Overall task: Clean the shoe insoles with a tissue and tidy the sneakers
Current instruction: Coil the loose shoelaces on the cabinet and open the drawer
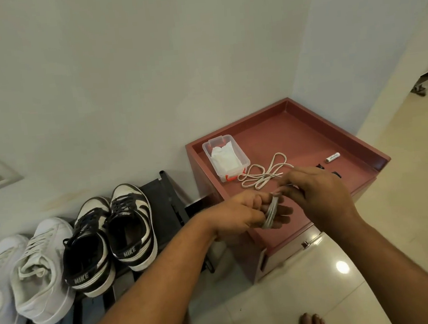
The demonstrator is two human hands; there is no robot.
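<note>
Left hand grips a coiled shoelace, half hidden inside that grip, while right hand pinches its strand.

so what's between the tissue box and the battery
Head view: a white lace lies on the tray between the box and the battery, its loops nearer the box; past it the tray is bare.

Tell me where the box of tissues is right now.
In the head view, the clear box of tissues sits at the back left corner of the pink cabinet top, beside the wall, just left of the loose white shoelace.
</note>
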